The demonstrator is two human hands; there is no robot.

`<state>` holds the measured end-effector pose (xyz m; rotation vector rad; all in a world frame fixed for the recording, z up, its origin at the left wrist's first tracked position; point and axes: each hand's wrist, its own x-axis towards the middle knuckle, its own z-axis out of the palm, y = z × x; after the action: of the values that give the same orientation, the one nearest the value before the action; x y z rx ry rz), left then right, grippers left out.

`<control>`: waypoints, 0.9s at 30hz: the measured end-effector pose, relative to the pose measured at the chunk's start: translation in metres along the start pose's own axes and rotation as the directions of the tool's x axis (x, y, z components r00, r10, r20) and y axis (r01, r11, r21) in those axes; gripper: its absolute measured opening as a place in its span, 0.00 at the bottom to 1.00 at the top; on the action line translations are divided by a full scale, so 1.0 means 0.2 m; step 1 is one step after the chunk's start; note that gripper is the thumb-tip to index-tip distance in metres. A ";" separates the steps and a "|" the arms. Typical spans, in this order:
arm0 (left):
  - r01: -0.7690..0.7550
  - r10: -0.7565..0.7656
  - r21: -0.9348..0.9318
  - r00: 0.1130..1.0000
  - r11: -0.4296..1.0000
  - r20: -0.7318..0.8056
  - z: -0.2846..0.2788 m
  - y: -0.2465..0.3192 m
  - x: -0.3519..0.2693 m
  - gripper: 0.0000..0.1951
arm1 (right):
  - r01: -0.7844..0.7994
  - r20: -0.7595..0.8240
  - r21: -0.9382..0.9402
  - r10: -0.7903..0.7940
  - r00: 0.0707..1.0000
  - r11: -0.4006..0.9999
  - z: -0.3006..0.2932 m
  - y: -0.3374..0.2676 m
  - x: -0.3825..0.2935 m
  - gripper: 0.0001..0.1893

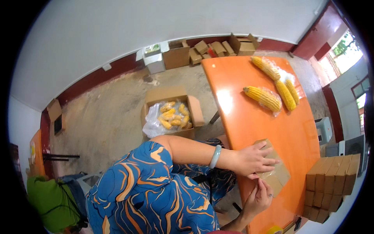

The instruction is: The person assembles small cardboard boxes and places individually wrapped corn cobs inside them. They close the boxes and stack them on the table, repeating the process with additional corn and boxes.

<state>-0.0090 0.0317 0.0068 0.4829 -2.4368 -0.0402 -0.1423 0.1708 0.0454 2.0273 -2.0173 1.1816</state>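
My left hand (258,160), with a pale green bangle on its wrist, lies with spread fingers on top of a small flat cardboard box (276,182). The box rests on the orange table (254,122) close to its near edge. Thumb and fingers of my right hand (261,196) are pinched together at the box's near side, beside my left thumb. A shiny strip of clear tape (263,174) runs to the pinched fingertips, which mostly hide its end. Farther along the tabletop lie several yellow corn cobs (264,99), some in clear plastic wrap.
Small cardboard boxes (330,181) are stacked at the table's far right side. A yellow tape roll (274,229) is at the bottom. On the floor stands an open carton (195,111) with bagged corn. More cartons (176,55) line the wall. Green fabric (51,201) shows at lower left.
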 end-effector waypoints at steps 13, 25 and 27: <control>0.021 -0.021 -0.002 0.998 1.000 -0.061 0.02 0.00 -0.02 0.32 | -0.137 -0.040 -0.021 0.137 0.990 0.990 0.10 0.07 -0.10 0.06; 0.068 -0.065 -0.076 0.997 0.995 0.045 0.00 0.04 -0.04 0.25 | -0.078 -0.159 -0.037 0.072 0.985 0.996 0.17 0.07 -0.07 0.07; 0.079 -0.074 -0.080 0.995 0.994 0.065 -0.02 0.06 -0.04 0.25 | -0.048 -0.161 -0.053 0.039 0.986 0.997 0.18 0.05 -0.06 0.06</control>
<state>-0.0047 0.0458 0.0070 0.5448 -2.4647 -0.1905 -0.1329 0.1612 0.0092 1.8096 -2.0038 1.2363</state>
